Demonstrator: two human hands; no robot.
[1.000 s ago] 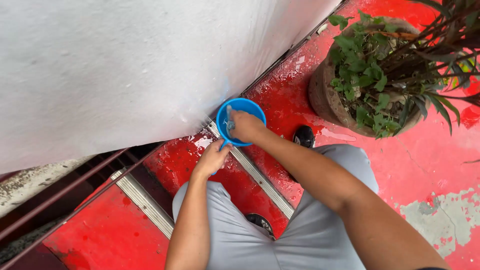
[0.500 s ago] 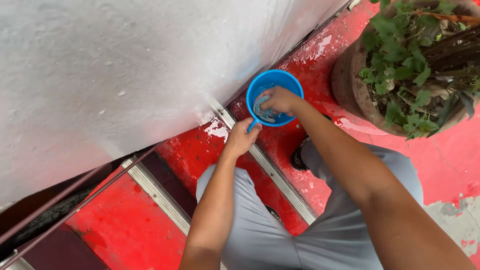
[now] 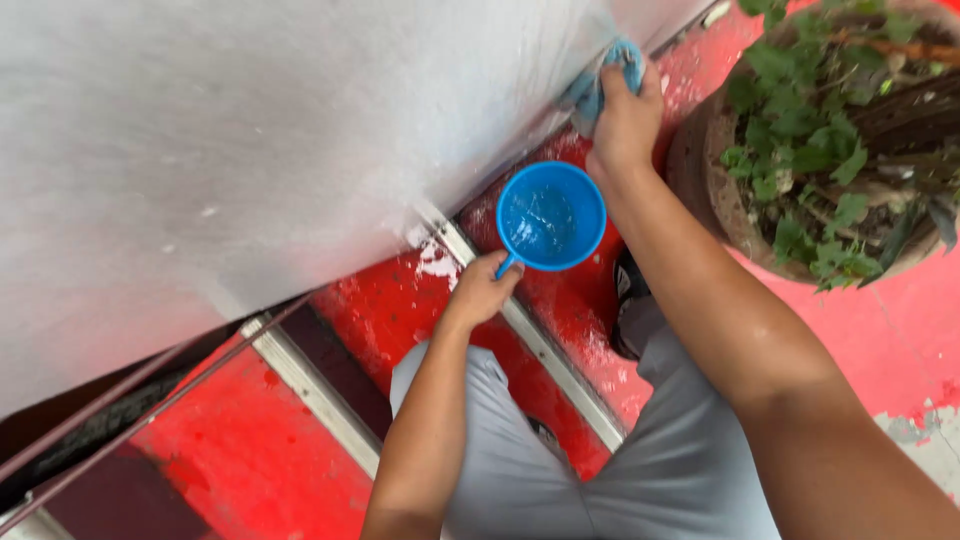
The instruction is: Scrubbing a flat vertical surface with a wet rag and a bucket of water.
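Note:
My left hand (image 3: 482, 291) grips the handle of a small blue scoop (image 3: 551, 216) with water in it, held just above the red floor. My right hand (image 3: 624, 118) is closed on a wet blue cloth (image 3: 604, 77) and presses it against the lower edge of a large white surface (image 3: 280, 140). The scoop sits between my two hands, below the cloth. My grey trousers and a dark shoe (image 3: 629, 290) show beneath my arms.
A round stone planter with green leaves (image 3: 820, 140) stands close to my right arm. Metal rails (image 3: 545, 350) run diagonally across the red painted floor (image 3: 850, 330). A dark gap with thin bars lies at the lower left.
My right hand has come out of the scoop with the cloth and moved up onto the white surface. My left hand still holds the scoop's handle.

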